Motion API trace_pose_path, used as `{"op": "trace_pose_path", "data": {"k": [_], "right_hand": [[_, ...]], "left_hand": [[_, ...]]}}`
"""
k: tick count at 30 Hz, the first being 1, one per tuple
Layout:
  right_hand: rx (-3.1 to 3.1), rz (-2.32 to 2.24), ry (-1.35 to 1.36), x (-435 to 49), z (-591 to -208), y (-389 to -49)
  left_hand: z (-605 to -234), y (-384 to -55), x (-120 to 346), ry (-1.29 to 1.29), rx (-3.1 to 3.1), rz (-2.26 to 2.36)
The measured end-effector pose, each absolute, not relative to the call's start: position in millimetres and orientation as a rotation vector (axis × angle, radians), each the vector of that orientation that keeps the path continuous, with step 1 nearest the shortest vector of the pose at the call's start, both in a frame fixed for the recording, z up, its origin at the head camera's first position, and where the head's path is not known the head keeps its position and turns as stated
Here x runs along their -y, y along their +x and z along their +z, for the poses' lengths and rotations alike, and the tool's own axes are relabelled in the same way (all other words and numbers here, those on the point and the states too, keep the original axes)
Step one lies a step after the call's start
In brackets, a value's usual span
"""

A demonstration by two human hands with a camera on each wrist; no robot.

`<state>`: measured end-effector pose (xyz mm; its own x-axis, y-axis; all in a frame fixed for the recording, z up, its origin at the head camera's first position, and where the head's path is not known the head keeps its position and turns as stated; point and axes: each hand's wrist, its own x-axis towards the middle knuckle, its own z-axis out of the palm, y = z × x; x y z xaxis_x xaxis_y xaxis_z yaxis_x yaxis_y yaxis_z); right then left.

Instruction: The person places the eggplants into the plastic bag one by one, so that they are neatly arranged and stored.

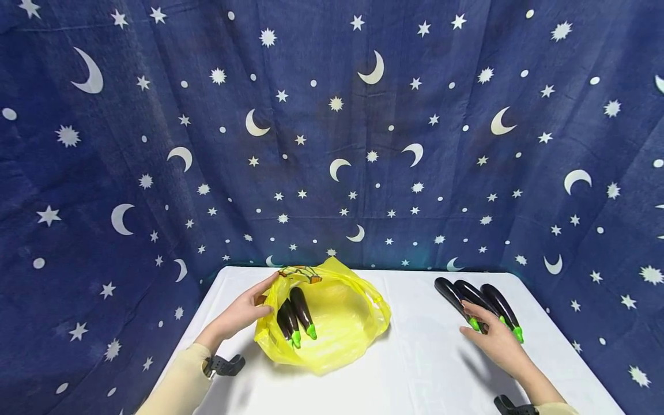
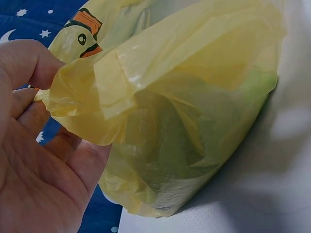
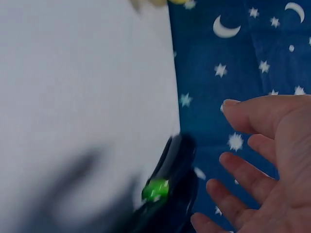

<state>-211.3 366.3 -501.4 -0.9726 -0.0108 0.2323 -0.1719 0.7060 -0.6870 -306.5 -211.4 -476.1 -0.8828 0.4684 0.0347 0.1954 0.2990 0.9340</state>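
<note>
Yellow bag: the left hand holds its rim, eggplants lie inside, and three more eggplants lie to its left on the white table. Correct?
Not quite: the head view shows the three other eggplants to the right of the yellow bag, near the right hand. The rest is correct.

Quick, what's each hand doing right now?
Left hand: closed, pinching the edge of the yellow bag.
Right hand: open, holding nothing, near the three eggplants.

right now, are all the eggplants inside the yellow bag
No, in the head view three eggplants lie on the white table near the right hand, outside the yellow bag.
</note>
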Motion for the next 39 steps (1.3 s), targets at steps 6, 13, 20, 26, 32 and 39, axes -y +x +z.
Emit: {"op": "trace_pose_path", "data": {"k": [6,13,20,26,32,39], "right_hand": [[2.814,1.048,0.041,-394.1,-509.1,-207.6],[2.924,0.969,-0.093,-419.7,-515.2,-207.3],[2.980,0.994,-0.110,-435.6,-514.2,-210.9],[3.050,1.047,-0.125,-444.1,-512.0,-215.6],[3.061,1.150,-0.150,-448.3,-509.6,-217.8],[3.045,1.327,-0.228,-452.6,-508.5,-220.0]], "left_hand": [[-474.6,-305.4,211.9,0.625,-2.324,1.621],[-473.9,-303.8,212.1,0.623,-2.324,1.615],[-472.8,-304.5,211.4,0.611,-2.337,1.601],[-474.2,-306.7,211.5,0.626,-2.321,1.612],[-474.6,-307.0,211.1,0.617,-2.310,1.620],[-473.5,-306.8,211.5,0.608,-2.311,1.606]]}}
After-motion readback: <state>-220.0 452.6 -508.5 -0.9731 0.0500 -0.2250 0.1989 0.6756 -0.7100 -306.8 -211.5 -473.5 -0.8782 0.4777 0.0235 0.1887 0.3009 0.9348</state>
